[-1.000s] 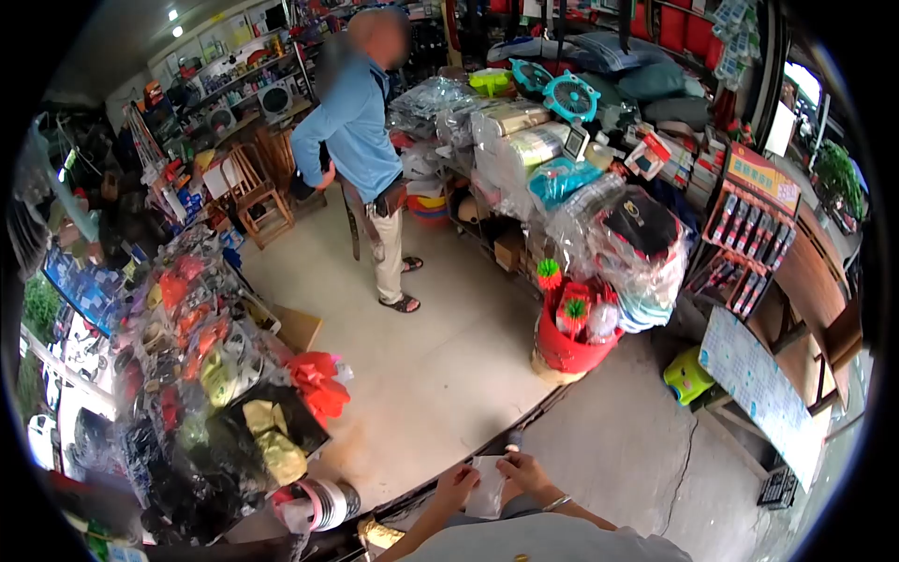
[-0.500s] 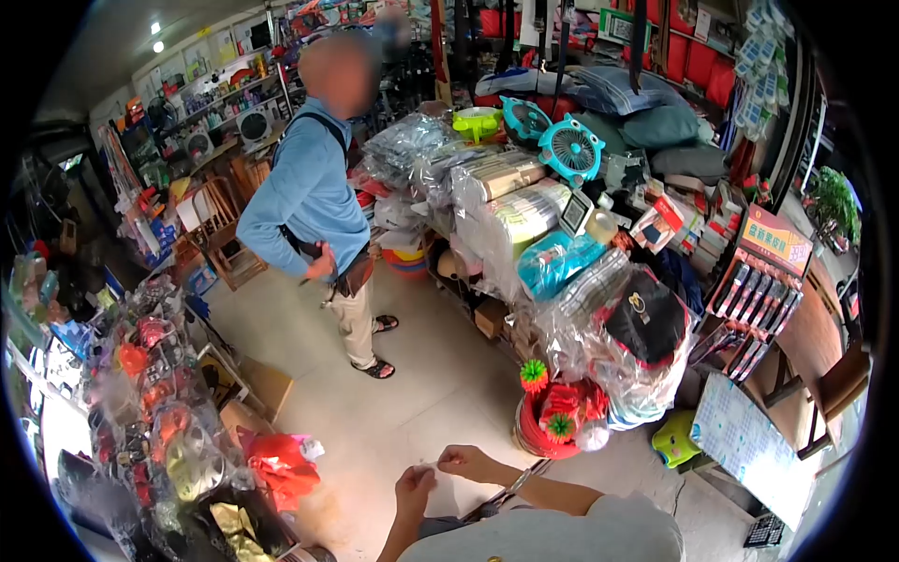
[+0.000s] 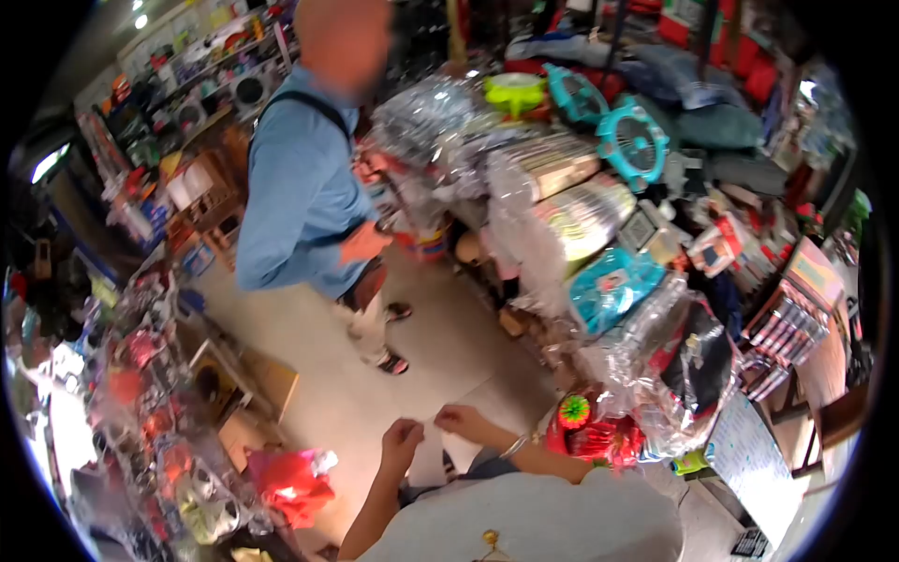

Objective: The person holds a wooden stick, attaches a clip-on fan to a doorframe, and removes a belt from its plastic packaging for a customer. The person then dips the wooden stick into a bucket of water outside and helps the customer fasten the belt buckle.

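l hand point(image 3: 402, 440) and r hand point(image 3: 461, 422), head cam (our only view): both out past our pale shirt point(image 3: 562, 515), fingers curled, tips close tog. l hand pinches a thin whitish sheet point(image 3: 430, 461) nr its upper l corner; r hand looks pinched at upper r corner too, tho blur hides the exact contact. sheet hangs limp betw. & below the hands; paper or plastic film, can't tell which. bracelet point(image 3: 513, 446) on r wrist.

step in hand, we judge: fingertip handling at the sheet's top edge; whether it's being parted or just held, too small to tell. next move, we'd say, calls for a light, even pinch on both sides, w/ the edge in sight; stuff this thin could slip or cling.

round abt, same view: person in blue shirt point(image 3: 304, 178) stands ahead on l, well apart fr. our hands. red bag point(image 3: 290, 485) low on l; red tub point(image 3: 604, 442) to r; turquoise fan point(image 3: 634, 142) farther off, amid wrapped goods point(image 3: 599, 211). our hands touch none of these.
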A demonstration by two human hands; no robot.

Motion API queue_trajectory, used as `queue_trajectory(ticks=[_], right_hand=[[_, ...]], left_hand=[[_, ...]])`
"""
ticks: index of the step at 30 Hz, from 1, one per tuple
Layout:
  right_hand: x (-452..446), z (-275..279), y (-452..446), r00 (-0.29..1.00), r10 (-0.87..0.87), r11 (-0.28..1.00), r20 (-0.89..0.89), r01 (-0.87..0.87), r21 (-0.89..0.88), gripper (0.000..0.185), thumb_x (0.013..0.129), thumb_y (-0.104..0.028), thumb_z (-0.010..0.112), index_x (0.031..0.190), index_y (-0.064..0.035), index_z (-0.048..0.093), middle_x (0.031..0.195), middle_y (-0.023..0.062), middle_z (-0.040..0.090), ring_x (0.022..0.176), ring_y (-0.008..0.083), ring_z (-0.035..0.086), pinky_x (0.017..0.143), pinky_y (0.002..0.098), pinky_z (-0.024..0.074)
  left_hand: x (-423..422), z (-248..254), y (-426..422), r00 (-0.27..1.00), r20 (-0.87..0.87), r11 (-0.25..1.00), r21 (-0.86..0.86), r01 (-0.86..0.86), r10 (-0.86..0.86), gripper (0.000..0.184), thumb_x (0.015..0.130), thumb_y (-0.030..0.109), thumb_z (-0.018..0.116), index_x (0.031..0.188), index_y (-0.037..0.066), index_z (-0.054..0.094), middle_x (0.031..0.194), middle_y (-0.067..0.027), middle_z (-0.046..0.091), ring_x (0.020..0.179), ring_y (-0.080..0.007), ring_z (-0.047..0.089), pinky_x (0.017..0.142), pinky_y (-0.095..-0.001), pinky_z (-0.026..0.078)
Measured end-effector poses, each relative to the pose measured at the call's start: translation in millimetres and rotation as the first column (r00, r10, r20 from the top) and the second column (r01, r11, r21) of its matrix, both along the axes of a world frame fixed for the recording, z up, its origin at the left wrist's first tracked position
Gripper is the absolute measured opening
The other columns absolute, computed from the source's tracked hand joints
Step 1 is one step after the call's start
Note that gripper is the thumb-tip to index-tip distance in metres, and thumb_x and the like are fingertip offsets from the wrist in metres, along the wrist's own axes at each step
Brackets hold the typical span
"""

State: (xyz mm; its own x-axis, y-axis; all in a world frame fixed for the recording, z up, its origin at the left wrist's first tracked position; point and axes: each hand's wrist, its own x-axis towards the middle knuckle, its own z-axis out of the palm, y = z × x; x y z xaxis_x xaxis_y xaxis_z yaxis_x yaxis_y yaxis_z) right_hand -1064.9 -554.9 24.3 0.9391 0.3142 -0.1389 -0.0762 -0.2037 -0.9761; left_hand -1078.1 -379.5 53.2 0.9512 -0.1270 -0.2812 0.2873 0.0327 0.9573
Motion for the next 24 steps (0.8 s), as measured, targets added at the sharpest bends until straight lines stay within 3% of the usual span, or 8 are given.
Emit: queue_trajectory(ticks=[2,3,6,10,15,18,20,24], right_hand=[[31,3,-12,0.989,0.068,0.982,-0.131,-0.043,0.185,0.021,0.081,-0.016,0.054,0.096,-0.0025,0.054,0.071,0.0034,0.056,0.065,0.0086,0.053,0.062,0.0224,0.044],[49,21,-21,0.986,0.076,0.997,-0.15,-0.077,0.001,0.029,0.081,-0.016,0.055,0.106,-0.0036,0.05,0.071,0.0025,0.056,0.064,0.0083,0.053,0.06,0.0222,0.0438],[129,2,-46,0.997,0.024,0.997,-0.071,-0.029,-0.068,0.05,0.079,-0.015,0.057,0.124,-0.0071,0.038,0.068,0.0023,0.055,0.062,0.0088,0.051,0.055,0.0235,0.0426],[240,85,-55,0.968,0.078,0.978,0.239,-0.029,-0.205,0.061,0.078,-0.014,0.056,0.13,-0.0048,0.026,0.067,0.0044,0.054,0.055,0.0104,0.05,0.048,0.0258,0.0407],[334,99,-49,0.977,0.111,0.991,0.18,-0.094,-0.098,0.064,0.078,-0.014,0.056,0.13,-0.0019,0.022,0.063,0.0061,0.053,0.051,0.0092,0.048,0.045,0.0231,0.039],[311,88,-45,0.979,0.113,0.992,0.17,-0.12,0.028,0.06,0.078,-0.014,0.056,0.129,-0.0021,0.026,0.068,0.0056,0.055,0.052,0.008,0.047,0.045,0.0212,0.0383],[285,50,-54,0.953,0.299,0.928,-0.044,-0.28,0.244,0.055,0.077,-0.011,0.054,0.126,-0.004,0.031,0.08,0.0047,0.055,0.06,0.0074,0.048,0.048,0.021,0.0389],[204,-34,-85,0.846,0.375,0.92,-0.379,-0.29,0.265,0.039,0.076,-0.007,0.051,0.114,-0.0059,0.043,0.09,0.002,0.052,0.074,0.0092,0.049,0.058,0.0224,0.0416]], left_hand=[[17,4,3,0.998,0.007,0.998,0.002,-0.058,0.058,0.01,0.077,0.005,0.055,0.086,-0.001,0.056,0.072,-0.0023,0.056,0.067,-0.009,0.052,0.062,-0.0213,0.043],[25,5,3,0.996,0.007,0.996,-0.001,-0.088,0.088,0.011,0.077,0.005,0.055,0.088,0.0,0.056,0.072,-0.0023,0.055,0.067,-0.009,0.052,0.062,-0.0212,0.042],[19,-8,4,0.974,-0.018,0.974,0.012,-0.224,0.225,0.015,0.078,0.006,0.054,0.091,0.0,0.057,0.073,-0.0028,0.056,0.067,-0.0093,0.052,0.062,-0.0214,0.042],[-1,-3,-8,0.894,-0.123,0.902,0.096,-0.421,0.43,0.018,0.077,0.008,0.054,0.093,0.0,0.058,0.07,-0.0023,0.054,0.065,-0.0091,0.049,0.059,-0.022,0.04],[-10,-7,-26,0.842,-0.14,0.854,0.065,-0.517,0.521,0.018,0.077,0.007,0.054,0.093,0.0,0.057,0.069,-0.0018,0.053,0.063,-0.0077,0.047,0.058,-0.0211,0.039],[2,-3,-41,0.798,-0.111,0.804,0.029,-0.594,0.593,0.018,0.078,0.007,0.054,0.094,0.0,0.057,0.069,-0.0017,0.053,0.064,-0.0074,0.048,0.059,-0.0205,0.039],[8,-1,-49,0.788,-0.156,0.801,0.042,-0.598,0.596,0.018,0.078,0.007,0.054,0.094,0.0,0.057,0.07,-0.0015,0.054,0.064,-0.0075,0.048,0.06,-0.0203,0.04],[15,2,-64,0.833,-0.139,0.843,0.037,-0.537,0.536,0.017,0.079,0.009,0.055,0.094,0.001,0.057,0.074,-0.0016,0.055,0.065,-0.0074,0.049,0.061,-0.0202,0.04]])
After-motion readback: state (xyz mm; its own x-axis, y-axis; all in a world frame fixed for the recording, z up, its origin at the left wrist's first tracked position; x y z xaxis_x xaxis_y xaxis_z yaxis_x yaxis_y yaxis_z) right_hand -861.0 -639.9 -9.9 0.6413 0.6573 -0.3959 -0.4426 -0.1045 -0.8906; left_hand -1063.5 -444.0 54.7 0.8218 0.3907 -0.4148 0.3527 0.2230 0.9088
